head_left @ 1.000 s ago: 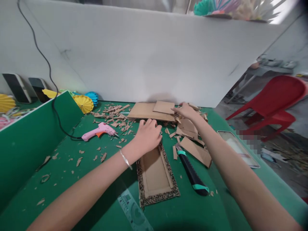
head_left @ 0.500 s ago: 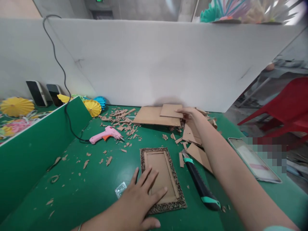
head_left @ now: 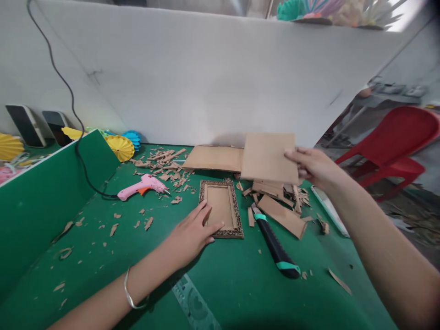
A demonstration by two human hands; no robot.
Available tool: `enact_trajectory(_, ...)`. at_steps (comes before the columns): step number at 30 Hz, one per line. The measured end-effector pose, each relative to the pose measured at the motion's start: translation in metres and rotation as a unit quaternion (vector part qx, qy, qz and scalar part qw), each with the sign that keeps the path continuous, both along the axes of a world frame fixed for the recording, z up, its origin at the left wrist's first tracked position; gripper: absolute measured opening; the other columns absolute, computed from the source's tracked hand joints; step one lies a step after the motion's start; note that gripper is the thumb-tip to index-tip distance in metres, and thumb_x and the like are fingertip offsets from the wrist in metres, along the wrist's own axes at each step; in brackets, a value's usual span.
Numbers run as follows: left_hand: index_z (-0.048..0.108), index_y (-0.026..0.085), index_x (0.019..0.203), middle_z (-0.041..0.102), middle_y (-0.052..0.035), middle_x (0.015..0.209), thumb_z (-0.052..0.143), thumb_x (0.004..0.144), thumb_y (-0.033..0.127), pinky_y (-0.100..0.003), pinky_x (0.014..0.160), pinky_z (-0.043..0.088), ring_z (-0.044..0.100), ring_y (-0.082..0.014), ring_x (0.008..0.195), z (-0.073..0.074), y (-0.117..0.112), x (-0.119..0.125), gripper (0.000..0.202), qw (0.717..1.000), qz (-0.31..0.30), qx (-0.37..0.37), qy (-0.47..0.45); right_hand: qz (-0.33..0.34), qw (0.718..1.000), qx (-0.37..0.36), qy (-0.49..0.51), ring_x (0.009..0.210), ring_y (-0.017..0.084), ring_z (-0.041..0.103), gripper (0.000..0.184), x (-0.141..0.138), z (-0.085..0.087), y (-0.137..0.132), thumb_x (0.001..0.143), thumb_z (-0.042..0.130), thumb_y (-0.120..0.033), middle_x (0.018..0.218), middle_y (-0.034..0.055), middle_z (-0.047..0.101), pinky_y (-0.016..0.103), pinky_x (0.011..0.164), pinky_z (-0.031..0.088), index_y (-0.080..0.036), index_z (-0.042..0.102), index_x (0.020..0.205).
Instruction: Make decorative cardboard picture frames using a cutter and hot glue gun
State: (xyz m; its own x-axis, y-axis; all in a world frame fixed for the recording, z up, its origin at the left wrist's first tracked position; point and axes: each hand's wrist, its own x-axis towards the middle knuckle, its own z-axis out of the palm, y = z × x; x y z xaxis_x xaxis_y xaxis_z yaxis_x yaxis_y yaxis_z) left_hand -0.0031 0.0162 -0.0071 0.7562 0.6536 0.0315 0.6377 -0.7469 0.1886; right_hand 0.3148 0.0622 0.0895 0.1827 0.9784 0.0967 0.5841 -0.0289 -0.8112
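My right hand (head_left: 309, 166) pinches the right edge of a flat cardboard piece (head_left: 268, 156), raised above the scraps at the back right. My left hand (head_left: 197, 224) rests with its fingers apart on the lower left of a small cardboard frame (head_left: 239, 215), which lies flat and has a dark, rough corrugated border. A black and teal utility knife (head_left: 277, 245) lies to the right of the frame with its blade end pointing away. Below my left wrist a clear ruler (head_left: 195, 302) lies on the green table.
A pink glue gun (head_left: 144, 187) lies left of centre, its black cord running up the white partition (head_left: 165, 68). Cardboard scraps (head_left: 168, 165) and a larger cardboard sheet (head_left: 213, 158) lie along the back. A green divider (head_left: 51, 183) stands left; a phone (head_left: 330, 211) lies right, near a red chair (head_left: 388, 137).
My right hand has lifted the cardboard piece off the larger sheet and brought it right and nearer. The frame has moved away from me, with my left hand still on it, and more ruler shows.
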Motion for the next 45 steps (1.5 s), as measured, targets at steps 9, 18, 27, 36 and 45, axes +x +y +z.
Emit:
enact_trajectory(9, 0.054, 0.021, 0.113, 0.050, -0.0108, 0.124, 0.049, 0.085, 0.031, -0.051, 0.094, 0.041, 0.042, -0.0285, 0.119, 0.020, -0.041, -0.054, 0.030, 0.996, 0.043, 0.070, -0.043, 0.219, 0.901, -0.319, 0.197, 0.039, 0.004, 0.041, 0.044, -0.090, -0.050, -0.124, 0.073, 0.062, -0.046, 0.060, -0.0084, 0.044, 0.018, 0.037, 0.030, -0.021, 0.038, 0.101)
enact_trajectory(18, 0.034, 0.024, 0.135, 0.032, -0.0118, 0.141, 0.054, 0.074, 0.058, -0.051, 0.097, 0.037, 0.027, -0.0342, 0.129, -0.006, -0.070, -0.088, 0.072, 0.995, 0.090, 0.035, -0.030, 0.251, 0.943, -0.208, 0.072, 0.043, 0.006, 0.030, 0.020, -0.129, -0.046, -0.121, 0.078, 0.055, -0.032, 0.051, -0.0104, 0.029, 0.019, 0.040, 0.027, -0.021, 0.043, 0.089)
enact_trajectory(27, 0.019, 0.028, 0.140, 0.018, -0.0094, 0.148, 0.043, 0.077, 0.065, -0.056, 0.103, 0.023, 0.018, -0.0332, 0.134, -0.011, -0.080, -0.071, 0.078, 0.998, 0.053, 0.023, 0.022, 0.398, 0.885, -0.074, -0.229, 0.047, 0.011, 0.037, 0.024, -0.103, 0.009, -0.095, 0.084, 0.046, -0.035, 0.054, -0.0023, 0.047, 0.025, 0.047, 0.026, -0.021, 0.061, 0.072)
enact_trajectory(36, 0.042, 0.033, 0.129, 0.029, -0.0076, 0.145, 0.052, 0.084, 0.035, -0.053, 0.101, 0.027, 0.021, -0.0284, 0.133, -0.015, -0.082, -0.065, 0.046, 0.995, 0.069, 0.063, 0.024, 0.290, 0.905, 0.019, -0.310, 0.050, 0.011, 0.039, 0.020, -0.108, -0.006, -0.027, 0.079, 0.045, -0.026, 0.054, -0.0016, 0.048, 0.025, 0.051, 0.027, -0.017, 0.063, 0.078)
enact_trajectory(45, 0.061, 0.032, 0.101, 0.039, -0.0057, 0.136, 0.048, 0.075, 0.001, -0.050, 0.093, 0.031, 0.028, -0.0284, 0.128, -0.010, -0.066, -0.065, 0.043, 0.995, 0.047, 0.076, -0.046, 0.249, 0.960, -0.126, -0.024, 0.048, 0.009, 0.035, 0.036, -0.097, -0.032, -0.063, 0.078, 0.052, -0.045, 0.055, -0.0065, 0.037, 0.022, 0.046, 0.027, -0.017, 0.053, 0.101)
